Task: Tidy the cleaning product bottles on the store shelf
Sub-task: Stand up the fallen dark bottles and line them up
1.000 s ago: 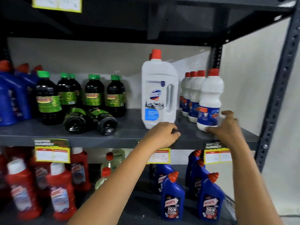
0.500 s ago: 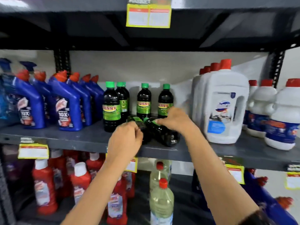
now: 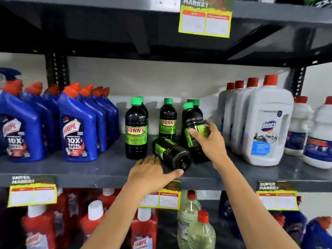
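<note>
Dark Sunny bottles with green caps stand mid-shelf: one at the front left [image 3: 136, 130], one behind [image 3: 168, 121]. My right hand [image 3: 210, 141] grips another dark bottle [image 3: 193, 123], nearly upright and tilted slightly left. A further dark bottle [image 3: 171, 153] lies on its side on the grey shelf [image 3: 89, 169], base toward me. My left hand [image 3: 152, 174] cups under its base from the front, thumb against its end. More green caps show behind the held bottle.
Blue Harpic bottles [image 3: 77, 126] fill the shelf's left side. Large white Domex jugs [image 3: 265, 126] and smaller white bottles [image 3: 318, 141] stand on the right. Red bottles [image 3: 143, 229] and clear ones [image 3: 201, 230] fill the shelf below. Another shelf hangs close overhead.
My hands left the white bottles on the right and came to the two fallen dark bottles. My right hand has raised one nearly upright; my left hand has dropped to the other's base.
</note>
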### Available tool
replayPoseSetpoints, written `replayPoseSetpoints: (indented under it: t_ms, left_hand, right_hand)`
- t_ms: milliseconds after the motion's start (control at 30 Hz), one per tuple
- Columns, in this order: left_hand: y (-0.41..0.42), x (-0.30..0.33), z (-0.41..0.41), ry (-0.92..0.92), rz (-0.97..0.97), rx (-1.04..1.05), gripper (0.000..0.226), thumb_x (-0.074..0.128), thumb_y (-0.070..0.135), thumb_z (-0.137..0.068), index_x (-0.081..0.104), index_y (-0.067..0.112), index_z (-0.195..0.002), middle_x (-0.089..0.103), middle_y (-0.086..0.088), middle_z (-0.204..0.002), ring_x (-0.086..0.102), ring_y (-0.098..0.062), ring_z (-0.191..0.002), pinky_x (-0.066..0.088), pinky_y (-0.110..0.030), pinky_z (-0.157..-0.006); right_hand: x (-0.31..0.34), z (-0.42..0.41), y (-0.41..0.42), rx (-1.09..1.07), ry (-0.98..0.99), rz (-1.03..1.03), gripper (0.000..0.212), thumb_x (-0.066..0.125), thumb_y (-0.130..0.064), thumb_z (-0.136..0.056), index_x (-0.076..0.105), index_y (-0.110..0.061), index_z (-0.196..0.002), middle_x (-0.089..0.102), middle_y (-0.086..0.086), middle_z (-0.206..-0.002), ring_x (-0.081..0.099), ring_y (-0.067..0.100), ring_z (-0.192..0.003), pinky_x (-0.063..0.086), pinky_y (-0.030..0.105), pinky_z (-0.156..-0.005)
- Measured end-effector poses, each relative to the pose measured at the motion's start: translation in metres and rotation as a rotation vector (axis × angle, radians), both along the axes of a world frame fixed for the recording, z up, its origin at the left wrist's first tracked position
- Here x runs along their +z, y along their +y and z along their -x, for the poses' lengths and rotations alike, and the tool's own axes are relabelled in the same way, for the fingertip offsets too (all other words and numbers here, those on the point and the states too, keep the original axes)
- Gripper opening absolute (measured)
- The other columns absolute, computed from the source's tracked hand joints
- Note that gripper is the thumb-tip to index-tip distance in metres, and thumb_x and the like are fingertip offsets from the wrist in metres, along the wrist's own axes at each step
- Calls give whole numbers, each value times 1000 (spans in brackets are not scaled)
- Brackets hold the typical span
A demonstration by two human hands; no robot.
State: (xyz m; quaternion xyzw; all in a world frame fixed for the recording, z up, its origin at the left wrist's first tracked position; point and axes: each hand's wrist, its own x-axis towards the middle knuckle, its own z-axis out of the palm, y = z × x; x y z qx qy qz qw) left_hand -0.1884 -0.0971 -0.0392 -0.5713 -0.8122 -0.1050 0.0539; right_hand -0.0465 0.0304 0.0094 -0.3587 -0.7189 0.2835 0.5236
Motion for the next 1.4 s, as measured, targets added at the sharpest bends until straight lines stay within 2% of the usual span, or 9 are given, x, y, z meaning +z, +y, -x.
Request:
replayPoseSetpoints:
  t_ms: [200, 333, 467, 667, 800, 933, 1133, 1267, 1400]
  left_hand:
    - [-6, -2, -4, 44, -37, 23, 106, 15, 84, -75, 23, 9, -150, 21, -6, -159, 19, -18, -146, 18, -35, -115]
    - [-7, -3, -5, 54, -45, 12, 106, 12, 84, -74, 23, 12, -150, 21, -4, -159, 19, -16, -146, 17, -34, -116]
    - [-7, -2, -5, 52, -54, 2, 103, 14, 84, -74, 24, 14, -150, 23, -2, -158, 21, -17, -145, 20, -34, -115]
    - [-5, -6, -6, 84, -110, 2, 102, 11, 84, -74, 29, 16, -148, 29, 0, -156, 26, -15, -143, 27, -33, -111]
    - [-10, -14, -9, 260, -308, 63, 90, 9, 81, -77, 62, 21, -117, 66, 4, -120, 62, -14, -109, 50, -30, -74]
    - [-12, -22, -6, 330, -402, 99, 76, 25, 73, -83, 75, 16, -86, 76, 0, -88, 71, -17, -74, 46, -25, -48]
    - [-11, -23, -9, 280, -370, 116, 76, 27, 70, -83, 77, 13, -92, 76, -3, -99, 72, -18, -88, 53, -27, -58]
    - [-11, -22, -9, 260, -348, 134, 77, 25, 71, -83, 77, 14, -92, 76, -2, -101, 72, -16, -91, 53, -27, -59]
    - [-13, -21, -10, 252, -350, 144, 77, 26, 71, -83, 77, 14, -94, 75, -2, -102, 72, -15, -93, 53, -27, -60]
  right_hand:
    - [-20, -31, 15, 413, 193, 137, 52, 58, -26, -91, 30, -27, -135, 46, -19, -129, 44, -15, -116, 41, 9, -92]
    - [-16, -37, 19, 414, 39, 156, 88, 76, -49, -68, 25, -35, -138, 48, -10, -135, 49, 8, -124, 43, 29, -101]
    - [-25, -30, 22, 237, 3, 138, 89, 89, -25, -60, 28, -30, -124, 58, -3, -116, 59, 4, -101, 47, 22, -85]
    - [-29, -33, 27, 407, -16, 210, 102, 82, -9, -69, 15, -36, -140, 53, -13, -121, 55, 3, -108, 41, 24, -94]
    - [-32, -33, 31, 379, 12, 201, 93, 76, 1, -72, 18, -28, -140, 57, -10, -112, 58, 5, -100, 47, 23, -86]
    - [-34, -32, 36, 378, -16, 213, 92, 79, -7, -69, 21, -27, -138, 56, 1, -117, 57, 10, -103, 48, 29, -92]
    - [-35, -33, 37, 328, 41, 168, 90, 80, -1, -68, 24, -28, -133, 57, -15, -105, 58, 1, -98, 46, 20, -83]
    - [-35, -27, 37, 272, -34, 119, 112, 90, -21, -57, 16, -38, -140, 53, -8, -127, 52, 13, -118, 41, 29, -100]
    - [-32, -29, 30, 239, -36, 122, 106, 83, -10, -66, 13, -30, -143, 52, -22, -104, 54, 9, -104, 38, 23, -90]
